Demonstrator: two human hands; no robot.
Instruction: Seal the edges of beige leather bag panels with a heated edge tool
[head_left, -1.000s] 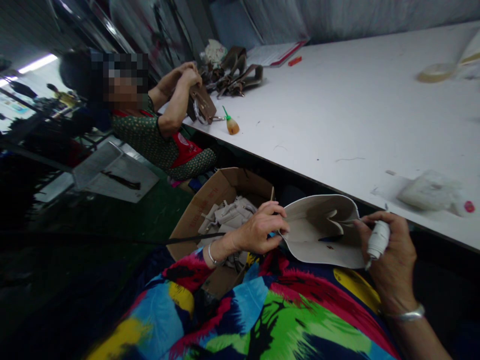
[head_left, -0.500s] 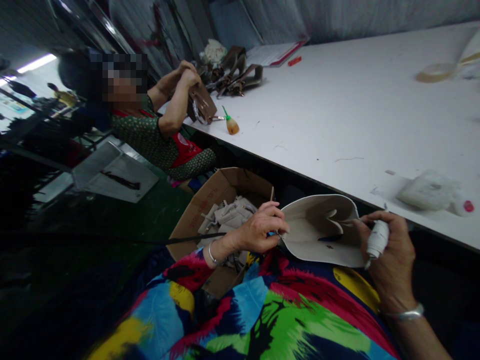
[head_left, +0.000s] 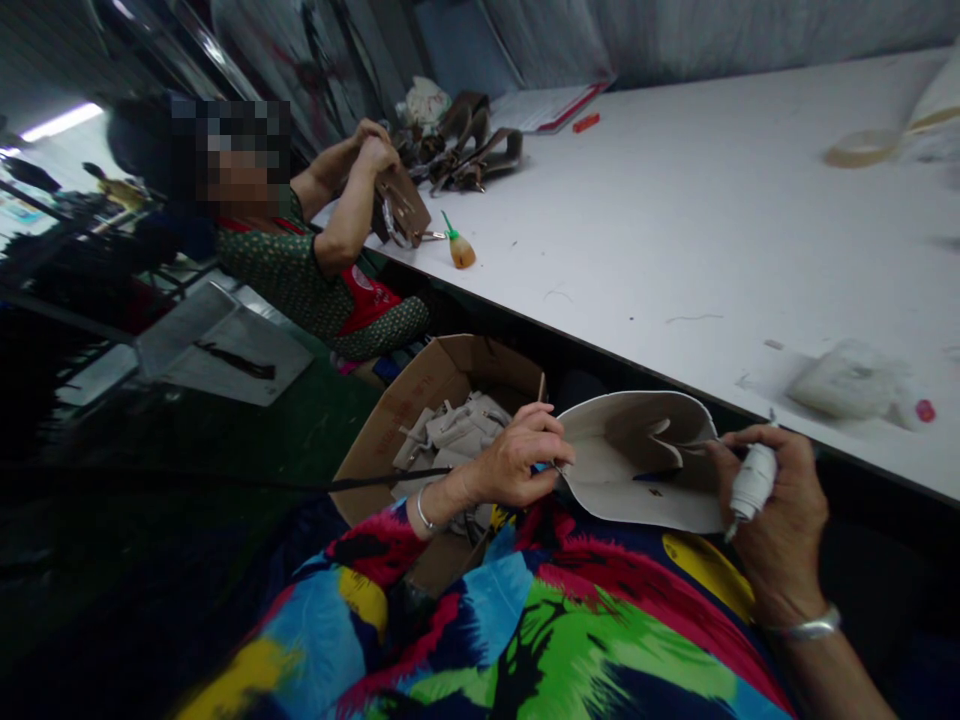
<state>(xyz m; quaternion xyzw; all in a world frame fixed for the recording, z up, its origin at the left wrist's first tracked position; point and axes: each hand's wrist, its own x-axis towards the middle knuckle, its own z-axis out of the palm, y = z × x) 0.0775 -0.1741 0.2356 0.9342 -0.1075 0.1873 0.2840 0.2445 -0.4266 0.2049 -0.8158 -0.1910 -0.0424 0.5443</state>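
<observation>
Just off the white table (head_left: 705, 220), both hands (head_left: 521, 455) (head_left: 784, 500) pinch opposite edges of a pale bag (head_left: 615, 490) (mouth gaping)

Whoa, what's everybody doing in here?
The camera wearer's left hand grips one end of an open, pale cream bag, and the right hand is at its other end, also holding a small white wrapped cylinder. Pale grey pieces lie in a brown cardboard box nearby. At the long white table, a co-worker's hands hold a brown bag.
</observation>
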